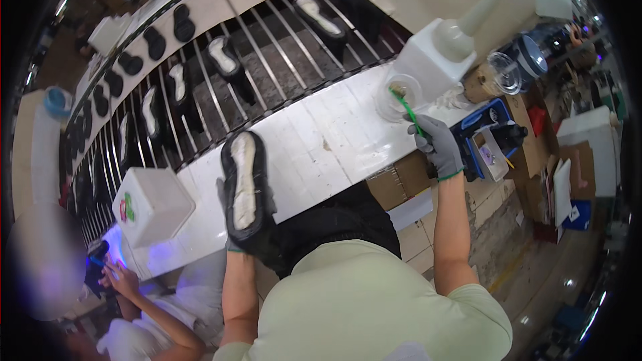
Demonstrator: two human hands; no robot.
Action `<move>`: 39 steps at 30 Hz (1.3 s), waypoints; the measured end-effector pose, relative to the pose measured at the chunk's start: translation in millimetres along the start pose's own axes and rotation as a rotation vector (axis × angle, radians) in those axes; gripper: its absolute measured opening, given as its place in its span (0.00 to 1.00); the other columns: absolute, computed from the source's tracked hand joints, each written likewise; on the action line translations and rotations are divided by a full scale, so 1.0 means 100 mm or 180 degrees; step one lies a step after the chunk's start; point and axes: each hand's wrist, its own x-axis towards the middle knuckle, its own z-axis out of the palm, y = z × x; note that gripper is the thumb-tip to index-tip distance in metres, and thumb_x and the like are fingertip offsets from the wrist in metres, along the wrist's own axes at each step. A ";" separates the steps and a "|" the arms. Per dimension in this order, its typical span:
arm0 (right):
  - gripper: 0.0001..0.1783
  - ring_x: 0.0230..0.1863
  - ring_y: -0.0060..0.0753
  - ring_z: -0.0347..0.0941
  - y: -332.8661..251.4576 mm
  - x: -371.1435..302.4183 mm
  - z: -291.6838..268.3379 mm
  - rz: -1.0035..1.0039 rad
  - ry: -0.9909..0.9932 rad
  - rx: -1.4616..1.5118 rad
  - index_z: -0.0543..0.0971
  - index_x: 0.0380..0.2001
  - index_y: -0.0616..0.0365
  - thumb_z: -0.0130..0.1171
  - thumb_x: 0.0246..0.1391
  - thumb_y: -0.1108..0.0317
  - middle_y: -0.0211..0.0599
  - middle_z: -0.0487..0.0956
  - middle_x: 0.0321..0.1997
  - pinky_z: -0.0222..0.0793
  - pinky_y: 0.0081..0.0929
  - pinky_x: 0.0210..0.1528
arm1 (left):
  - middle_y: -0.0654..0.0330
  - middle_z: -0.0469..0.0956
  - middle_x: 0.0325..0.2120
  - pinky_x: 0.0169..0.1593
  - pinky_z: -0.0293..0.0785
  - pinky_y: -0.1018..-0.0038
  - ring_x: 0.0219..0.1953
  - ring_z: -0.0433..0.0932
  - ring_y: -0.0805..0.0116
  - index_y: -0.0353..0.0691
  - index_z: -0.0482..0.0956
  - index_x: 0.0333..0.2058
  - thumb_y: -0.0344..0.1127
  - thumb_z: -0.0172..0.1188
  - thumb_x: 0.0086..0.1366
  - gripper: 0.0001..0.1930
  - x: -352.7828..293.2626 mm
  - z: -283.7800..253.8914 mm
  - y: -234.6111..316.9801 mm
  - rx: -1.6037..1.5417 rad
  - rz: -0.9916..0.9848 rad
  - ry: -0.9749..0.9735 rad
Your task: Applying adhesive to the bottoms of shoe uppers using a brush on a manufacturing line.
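Observation:
My left hand (221,192), in a grey glove, grips a black shoe (246,184) sole side up above the table edge. A whitish strip runs along the middle of its underside. The shoe hides most of that hand. My right hand (439,144), gloved in grey, is closed on a thin brush with a green handle (406,111). The far end of the brush is inside a clear plastic cup (388,105), where its tip is hard to make out. Beside the cup stands a white squeeze bottle (431,53) with a long tapered nozzle.
Beyond the white table (314,140) is a rack of metal rollers (267,47) carrying several upturned black shoes; loose soles (155,43) line its far ledge. A white box (157,204) stands left, a blue basket (485,140) right. A co-worker's hand (122,277) is at lower left.

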 end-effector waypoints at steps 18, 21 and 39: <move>0.15 0.29 0.23 0.75 -0.58 -0.87 1.42 -0.1694 -0.1762 -0.2360 0.86 0.35 0.59 0.71 0.38 0.75 0.37 0.81 0.29 0.69 0.19 0.32 | 0.56 0.74 0.47 0.53 0.69 0.74 0.48 0.72 0.72 0.28 0.64 0.58 0.53 0.52 0.67 0.33 0.02 1.13 0.27 0.1442 0.0761 0.0147; 0.16 0.30 0.25 0.76 -0.58 -0.83 1.49 -0.1705 -0.1384 -0.2467 0.85 0.33 0.63 0.68 0.34 0.80 0.39 0.81 0.29 0.69 0.19 0.33 | 0.55 0.74 0.47 0.54 0.68 0.74 0.48 0.72 0.71 0.27 0.65 0.57 0.53 0.53 0.67 0.33 0.01 1.16 0.25 0.1581 0.0867 0.0179; 0.11 0.31 0.23 0.75 -0.74 -0.34 1.84 -0.2430 -0.1216 -0.2440 0.85 0.35 0.62 0.67 0.44 0.77 0.36 0.80 0.30 0.69 0.19 0.34 | 0.49 0.81 0.38 0.49 0.73 0.66 0.42 0.81 0.55 0.35 0.62 0.61 0.56 0.62 0.56 0.41 -0.09 1.18 0.31 0.3319 0.1194 0.0278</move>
